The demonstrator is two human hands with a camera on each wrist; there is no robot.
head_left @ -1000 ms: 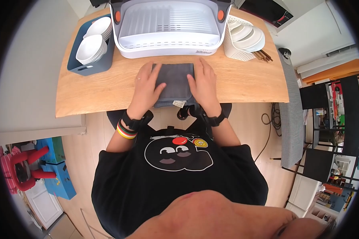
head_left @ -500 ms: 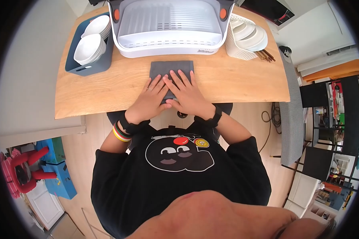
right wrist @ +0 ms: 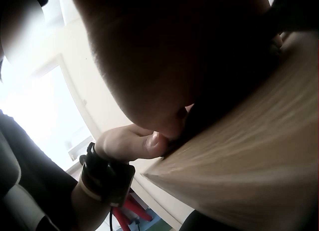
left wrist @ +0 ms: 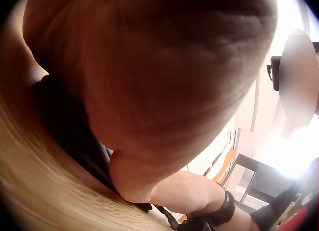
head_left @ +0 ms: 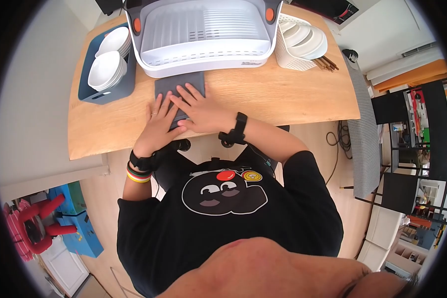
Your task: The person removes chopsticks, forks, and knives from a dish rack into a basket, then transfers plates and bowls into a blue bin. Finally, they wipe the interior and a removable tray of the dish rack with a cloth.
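Note:
A folded dark grey cloth (head_left: 191,79) lies flat on the wooden table, left of centre, just below the white dish rack. My left hand (head_left: 157,126) rests on its left part with fingers straight and spread. Across its right part lies my right hand (head_left: 203,113), fingers also extended, its fingertips close beside those of the left. Both thumbs are near each other at the cloth's lower end. In the left wrist view the palm (left wrist: 164,71) fills most of the picture; the right wrist view shows a dark palm (right wrist: 144,66) over the cloth.
The white dish rack (head_left: 203,55) stands at the table's back. On its left is a blue-grey bin (head_left: 107,94) with stacked white bowls (head_left: 106,70); on its right, a white basket (head_left: 294,60) holds plates and chopsticks (head_left: 326,63). The wooden table's (head_left: 283,99) front edge is near my wrists.
The hands came from the cloth's two sides to lie together on top of it. Since then, cloth and hands have shifted left along the table, and the head view has turned slightly.

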